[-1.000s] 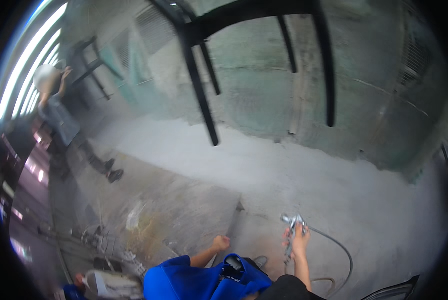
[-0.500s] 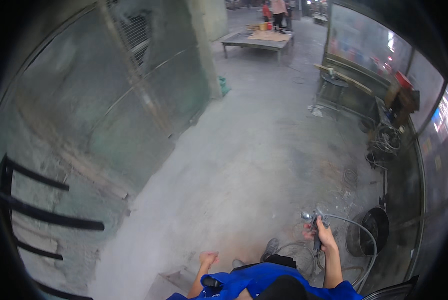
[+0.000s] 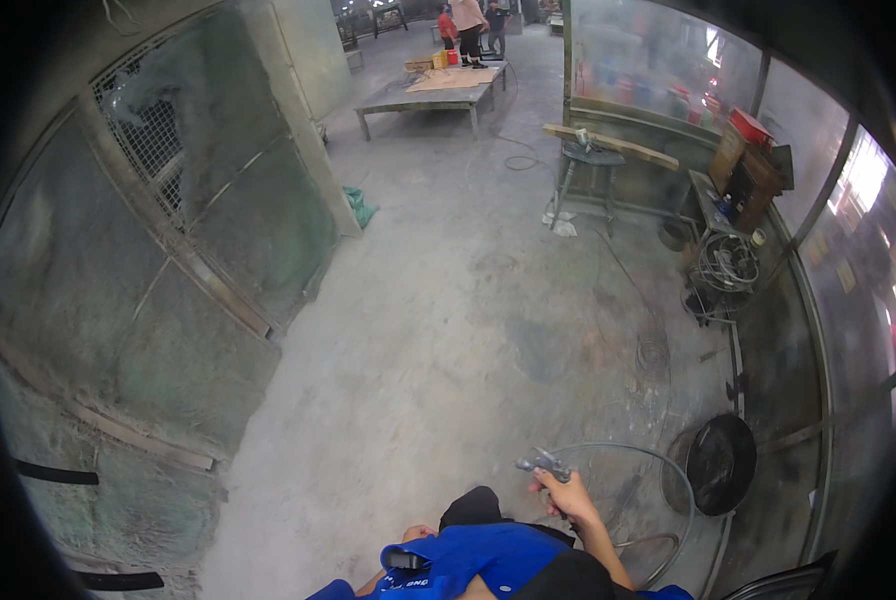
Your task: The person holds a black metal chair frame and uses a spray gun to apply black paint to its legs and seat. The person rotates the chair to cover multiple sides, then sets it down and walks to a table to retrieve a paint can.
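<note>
My right hand (image 3: pixel 565 494) is wrapped round the handle of a metal spray gun (image 3: pixel 540 461) over the floor at the lower right. A grey hose (image 3: pixel 636 449) runs from the gun, arcs to the right and bends back down beside my forearm. My left hand (image 3: pixel 420 533) is low at the front of my blue top, partly covered by it. Its fingers look curled in, with nothing visible in them.
A black bucket (image 3: pixel 723 465) stands at right by the glazed partition (image 3: pixel 648 65). Farther off are a stool (image 3: pixel 590 158) with a plank, coiled cables (image 3: pixel 725 262), and a low table (image 3: pixel 398 98). People (image 3: pixel 471 30) are beyond. Dark bars (image 3: pixel 58 474) stick out at left.
The view has turned right, so the room slides left. My right hand still grips the spray gun, now nearer the middle of the picture. My left hand has drawn in toward my body.
</note>
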A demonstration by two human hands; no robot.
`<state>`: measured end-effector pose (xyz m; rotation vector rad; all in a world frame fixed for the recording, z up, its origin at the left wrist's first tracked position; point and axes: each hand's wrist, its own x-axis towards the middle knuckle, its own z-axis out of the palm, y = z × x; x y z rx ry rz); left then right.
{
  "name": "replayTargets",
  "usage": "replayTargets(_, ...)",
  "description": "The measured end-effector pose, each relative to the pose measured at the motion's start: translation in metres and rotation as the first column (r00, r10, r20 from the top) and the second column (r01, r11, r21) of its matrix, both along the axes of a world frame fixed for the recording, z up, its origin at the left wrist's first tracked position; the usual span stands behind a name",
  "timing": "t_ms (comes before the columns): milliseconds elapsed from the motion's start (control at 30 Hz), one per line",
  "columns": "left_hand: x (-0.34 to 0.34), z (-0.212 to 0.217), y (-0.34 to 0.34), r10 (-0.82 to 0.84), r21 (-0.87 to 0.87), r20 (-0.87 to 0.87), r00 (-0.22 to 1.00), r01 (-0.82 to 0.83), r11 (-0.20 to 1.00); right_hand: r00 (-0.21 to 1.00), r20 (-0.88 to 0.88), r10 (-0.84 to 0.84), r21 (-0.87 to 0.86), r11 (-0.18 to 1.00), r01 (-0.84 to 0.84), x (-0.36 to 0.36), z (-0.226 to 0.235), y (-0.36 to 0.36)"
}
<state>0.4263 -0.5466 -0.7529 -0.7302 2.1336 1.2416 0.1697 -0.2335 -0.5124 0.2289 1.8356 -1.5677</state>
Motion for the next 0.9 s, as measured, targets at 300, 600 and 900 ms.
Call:
replayTargets(300,-0.238,0.094,-0.047,0.487,-0.029,-0.156,0.859,-0.497,0.867,0.973,-0.072,0.22,0.027,0.975,-0.219,-0.216,0.014,-0.097)
replayTargets(600,-0.642,0.191,0.014,0.693,0.911,0.393,0.605,-0.358,-0.204,0.317,-0.92,0.229,0.2,0.972,-0.123,-0.414,0.029,-0.166)
replayTargets(900,-0.919,0.202,-0.01,0.633,0.943,0.179,0.753,-0.314,0.108,0.861,-0.487,0.147,0.159,0.984,-0.078,-0.515,-0.118,0.001)
